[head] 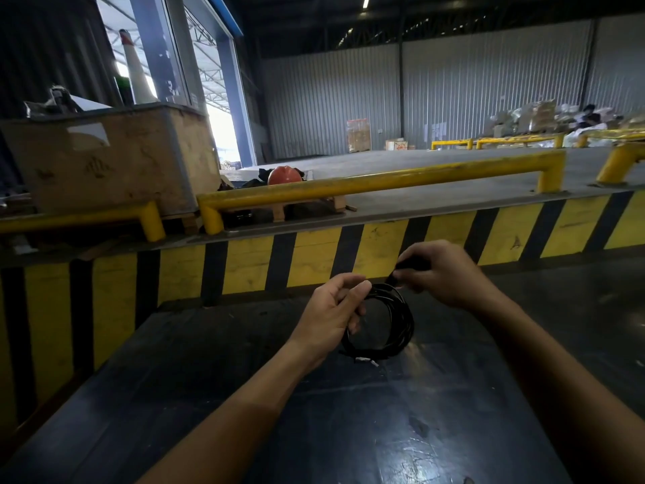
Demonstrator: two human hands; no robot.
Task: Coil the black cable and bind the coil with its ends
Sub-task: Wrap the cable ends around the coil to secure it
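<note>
The black cable (401, 323) is wound into a round coil of several loops, held upright above the dark table (349, 431). My left hand (331, 312) grips the coil's left side, fingers closed around the loops. My right hand (439, 270) sits just above and to the right, pinching a black plug end of the cable at the coil's top. A small pale connector (364, 360) sticks out at the coil's bottom.
A yellow-and-black striped dock edge (349, 249) runs across behind the table. Above it stand yellow guard rails (384, 179), a wooden crate (111, 162) at left and an orange helmet (284, 175). Stacked goods lie far right.
</note>
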